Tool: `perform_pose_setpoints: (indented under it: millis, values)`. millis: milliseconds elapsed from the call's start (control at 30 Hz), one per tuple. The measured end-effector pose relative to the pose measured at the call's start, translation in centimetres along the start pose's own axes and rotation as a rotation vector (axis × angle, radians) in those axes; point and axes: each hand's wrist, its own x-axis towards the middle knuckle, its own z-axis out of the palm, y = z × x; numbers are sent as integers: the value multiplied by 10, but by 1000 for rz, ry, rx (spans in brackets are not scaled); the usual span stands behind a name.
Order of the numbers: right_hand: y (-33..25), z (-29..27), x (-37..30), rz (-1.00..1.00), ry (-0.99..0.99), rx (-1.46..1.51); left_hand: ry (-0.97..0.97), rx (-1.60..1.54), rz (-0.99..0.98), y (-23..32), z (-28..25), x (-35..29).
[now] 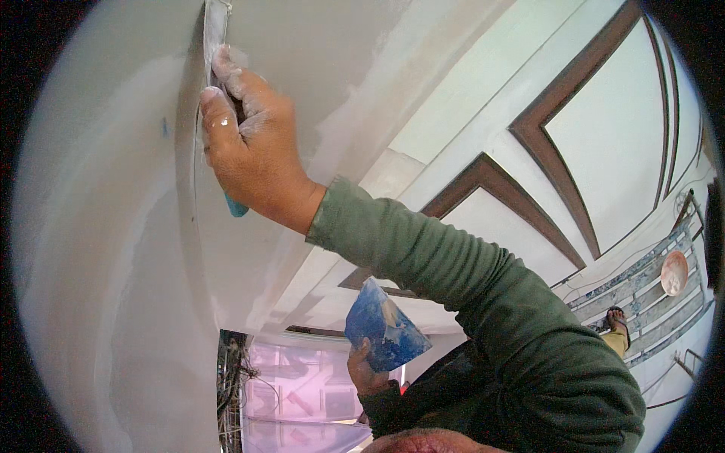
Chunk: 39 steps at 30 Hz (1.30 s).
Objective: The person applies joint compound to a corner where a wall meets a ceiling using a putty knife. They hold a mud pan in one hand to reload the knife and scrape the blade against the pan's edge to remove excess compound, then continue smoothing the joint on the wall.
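My right hand (260, 140), dusted with white, grips a putty knife (216, 34) at the upper left. The knife's pale, smeared blade lies along a curved edge in the plaster surface (287, 68), and its teal handle end (237, 206) sticks out below my palm. Lower down, my left hand (365, 370) holds a blue putty board (384, 328) by its lower left part. White and beige smears cover the board. A green sleeve (423, 241) covers my right arm.
White panels with brown trim (559, 158) run across the upper right. At the far right, a sandalled foot (618, 321) rests on a slatted platform (649, 306) beside a pinkish bowl (674, 273). Dark cables (232, 377) hang by a pink translucent sheet (294, 381).
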Motion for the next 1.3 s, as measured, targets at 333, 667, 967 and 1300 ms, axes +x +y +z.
perform_pose_setpoints:
  millis: [333,667,967,1300]
  values:
    - [11,11,-8,-22,15,-31,68,160,100,-1,-13,-8]
    - [16,13,-9,-160,54,-121,65,147,58,-4,-21,-6]
    - [-27,-28,33,-100,-4,-52,-61,-61,19,-2,-18,-8]
    - [-5,-27,-27,-144,-225,-213,-62,-5,-7,-2,-2,0]
